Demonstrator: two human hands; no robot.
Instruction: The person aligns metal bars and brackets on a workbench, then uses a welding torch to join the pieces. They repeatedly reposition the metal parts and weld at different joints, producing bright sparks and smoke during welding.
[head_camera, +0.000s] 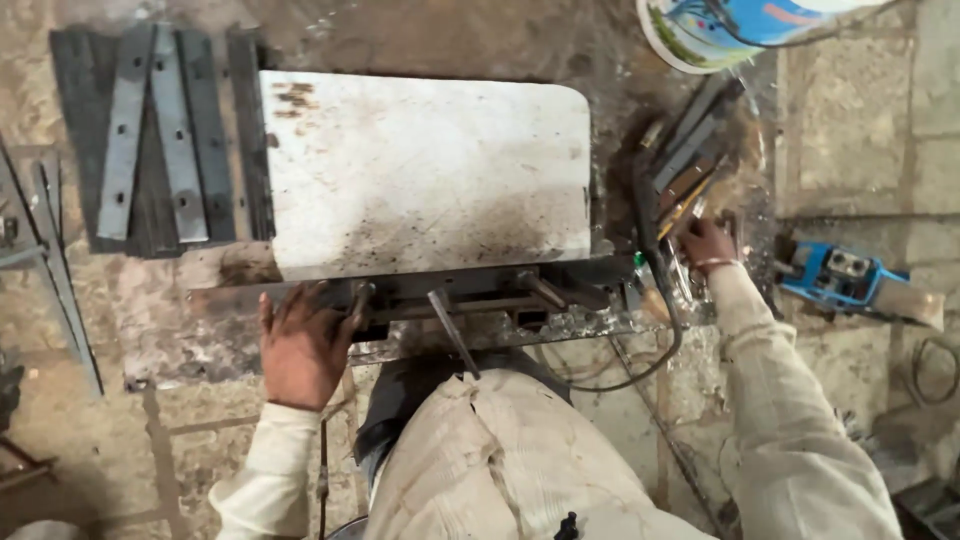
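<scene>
Where the stone floor (860, 110) lies gritty, left hand (300, 345) gripping frame (470, 290); right hand (705, 245) unclear.

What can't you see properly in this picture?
- Head view: the right hand reaches into a pile of tools; what its fingers grip is hidden.
- The bucket is cut off by the top edge.
- The left hand rests on the metal frame, covering part of it.

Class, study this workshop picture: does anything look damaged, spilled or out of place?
The white metal sheet is marred: rust patches at its top left corner, dark scuffs along its lower edge. By the right hand, rods and tools lie in a loose heap on the floor.
</scene>
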